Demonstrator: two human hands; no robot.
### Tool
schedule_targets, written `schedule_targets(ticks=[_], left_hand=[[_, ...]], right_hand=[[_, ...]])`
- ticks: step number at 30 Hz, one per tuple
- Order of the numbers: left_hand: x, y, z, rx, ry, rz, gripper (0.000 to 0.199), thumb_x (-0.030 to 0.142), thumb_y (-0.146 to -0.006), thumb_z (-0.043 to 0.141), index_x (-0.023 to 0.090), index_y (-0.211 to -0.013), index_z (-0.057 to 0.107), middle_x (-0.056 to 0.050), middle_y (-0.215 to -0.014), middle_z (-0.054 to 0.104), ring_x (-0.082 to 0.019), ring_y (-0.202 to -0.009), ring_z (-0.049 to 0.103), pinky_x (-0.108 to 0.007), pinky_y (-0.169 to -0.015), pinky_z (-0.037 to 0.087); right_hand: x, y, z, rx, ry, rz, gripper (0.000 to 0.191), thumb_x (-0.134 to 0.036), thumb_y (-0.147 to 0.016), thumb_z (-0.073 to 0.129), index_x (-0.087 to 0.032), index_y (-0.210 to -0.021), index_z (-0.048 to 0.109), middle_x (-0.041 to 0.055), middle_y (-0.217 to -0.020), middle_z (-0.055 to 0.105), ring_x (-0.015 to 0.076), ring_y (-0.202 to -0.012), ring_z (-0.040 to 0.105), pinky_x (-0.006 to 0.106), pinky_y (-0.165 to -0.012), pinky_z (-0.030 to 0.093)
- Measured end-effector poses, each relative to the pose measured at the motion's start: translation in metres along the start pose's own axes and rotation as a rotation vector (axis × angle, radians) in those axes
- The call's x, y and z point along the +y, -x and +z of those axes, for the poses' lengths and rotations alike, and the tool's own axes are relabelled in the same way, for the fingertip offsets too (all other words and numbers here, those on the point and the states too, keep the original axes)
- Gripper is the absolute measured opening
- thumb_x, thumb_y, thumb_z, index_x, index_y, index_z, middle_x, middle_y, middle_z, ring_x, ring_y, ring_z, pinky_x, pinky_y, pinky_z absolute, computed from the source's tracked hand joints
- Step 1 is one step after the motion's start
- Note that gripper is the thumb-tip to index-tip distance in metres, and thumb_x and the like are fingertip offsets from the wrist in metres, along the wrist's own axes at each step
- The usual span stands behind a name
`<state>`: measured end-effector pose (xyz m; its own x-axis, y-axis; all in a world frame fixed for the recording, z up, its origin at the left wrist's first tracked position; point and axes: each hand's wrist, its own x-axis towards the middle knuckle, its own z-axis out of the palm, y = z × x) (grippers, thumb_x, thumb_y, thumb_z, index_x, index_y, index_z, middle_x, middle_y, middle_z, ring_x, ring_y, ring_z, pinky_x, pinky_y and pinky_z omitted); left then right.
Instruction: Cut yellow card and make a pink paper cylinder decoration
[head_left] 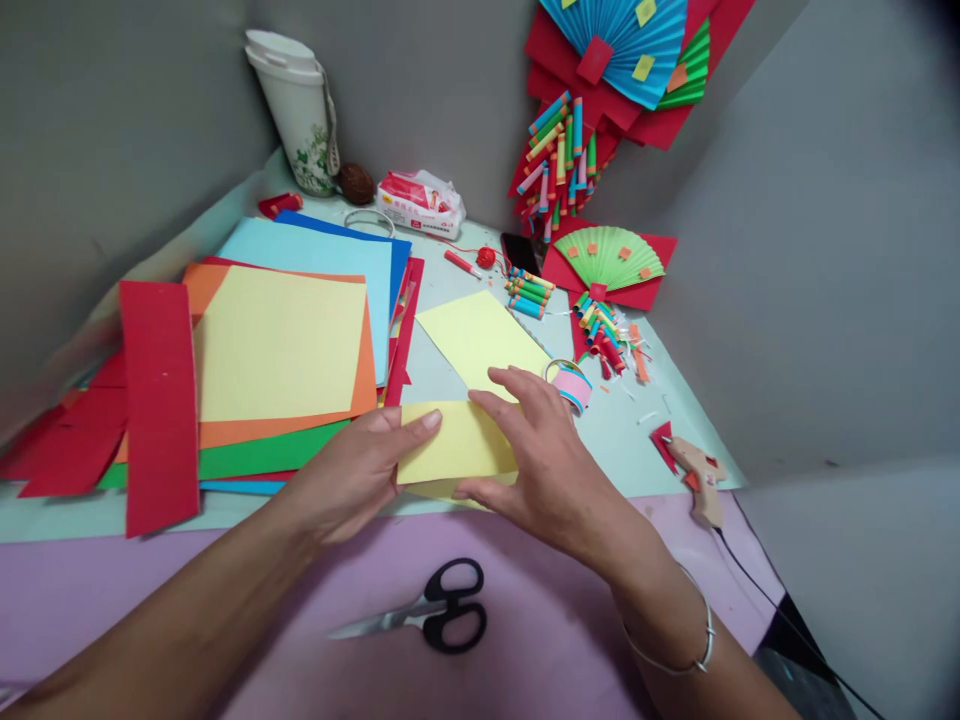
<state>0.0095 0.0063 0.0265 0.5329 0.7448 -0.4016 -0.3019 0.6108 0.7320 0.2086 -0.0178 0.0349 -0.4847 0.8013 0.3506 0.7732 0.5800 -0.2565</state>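
A folded piece of yellow paper (457, 445) is pinched in my left hand (356, 465), the thumb lying flat on its top face. At the paper's right end, my right hand (551, 465) is spread, thumb below and fingers above. Whether its fingertips touch the paper I cannot tell. Just beyond my hands a yellow sheet (480, 335) lies flat, its near part hidden by my right hand. Black-handled scissors (448, 606) rest in front of me, blades toward the left.
Stacked coloured sheets (285, 340) and a red strip (160, 400) are on the left. At right are a tape roll (571, 388), a corded glue gun (701, 475) and a green paper fan (607, 258). Behind stand a white cup (296, 110) and a tissue pack (421, 203).
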Motion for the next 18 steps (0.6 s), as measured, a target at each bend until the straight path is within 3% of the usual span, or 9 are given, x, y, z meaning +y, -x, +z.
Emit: schedule_targets(ticks=[18], left_hand=[[-0.0002,0.0018,-0.0003,-0.025,-0.003,0.015,0.04,0.032,-0.083,0.069,0.015,-0.12,0.067,-0.011,-0.097,0.078,-0.024,-0.082,0.072,-0.029,-0.07,0.053]], right_hand=[[-0.002,-0.0025,0.0029,0.003,0.015,0.015,0.069,-0.043,-0.076,0.078,-0.017,-0.131,0.045,0.0197,-0.143,0.04,0.035,-0.135,0.034,0.056,-0.108,0.034]])
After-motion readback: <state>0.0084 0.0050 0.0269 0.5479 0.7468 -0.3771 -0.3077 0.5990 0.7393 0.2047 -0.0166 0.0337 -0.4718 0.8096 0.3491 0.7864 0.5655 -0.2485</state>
